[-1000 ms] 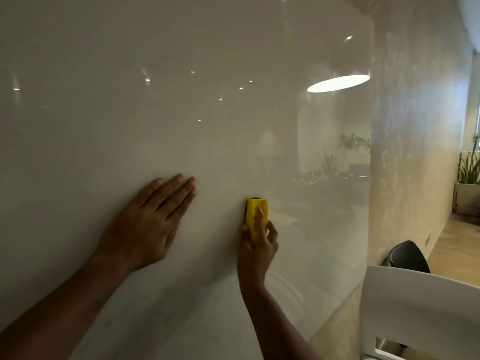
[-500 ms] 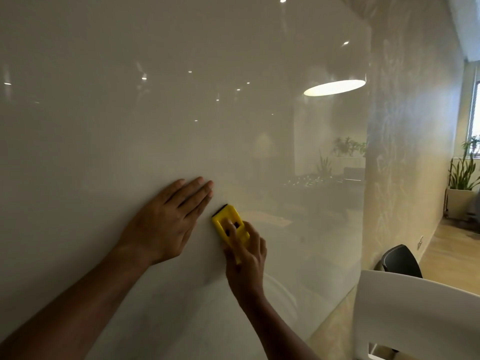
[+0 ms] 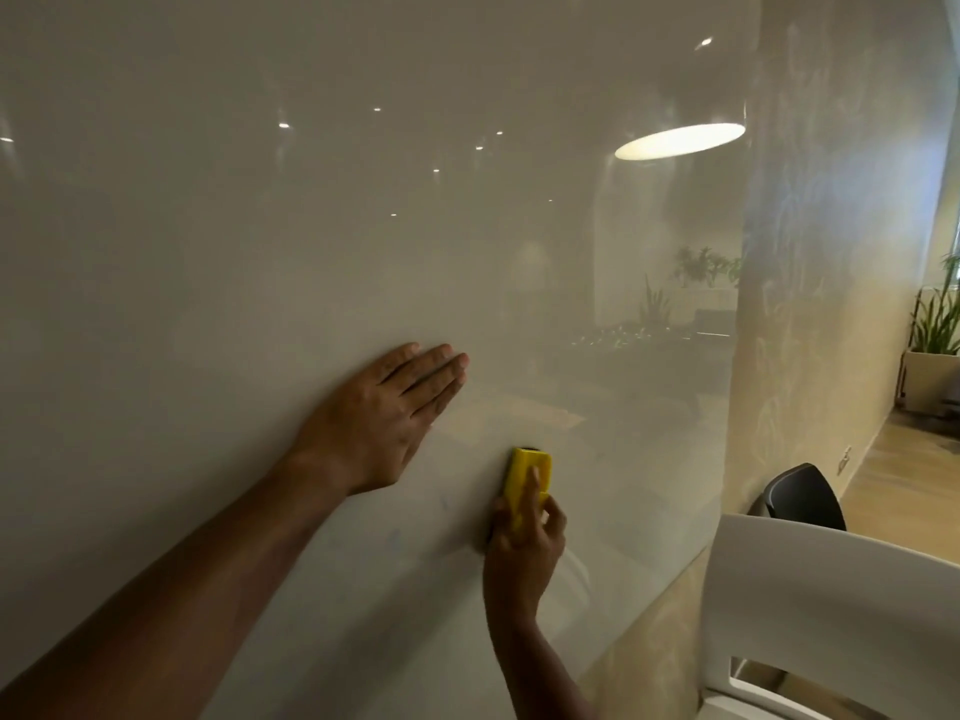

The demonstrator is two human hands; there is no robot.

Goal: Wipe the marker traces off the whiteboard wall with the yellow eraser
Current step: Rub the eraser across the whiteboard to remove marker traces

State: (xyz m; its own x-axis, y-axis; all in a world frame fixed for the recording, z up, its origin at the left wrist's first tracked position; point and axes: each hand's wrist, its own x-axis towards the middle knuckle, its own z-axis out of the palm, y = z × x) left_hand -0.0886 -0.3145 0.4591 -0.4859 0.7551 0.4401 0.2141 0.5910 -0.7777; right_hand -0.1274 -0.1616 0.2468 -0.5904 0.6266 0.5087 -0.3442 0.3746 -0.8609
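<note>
Here, in the head view, the yellow eraser lies pressed against the whiteboard wall, its long axis roughly upright. The right hand grips it from below, fingers curled over its lower half and one finger laid along its back; only the upper end shows. The left hand rests flat on the wall up and to the left of the eraser, fingers straight and together, holding nothing, near the eraser but apart from it. Faint bluish marker traces lie on the wall to the left of the eraser, below the left hand; the right hand is the nearer, so a leftward stroke would likely reach them. A white chair stands to the right of the eraser.
</note>
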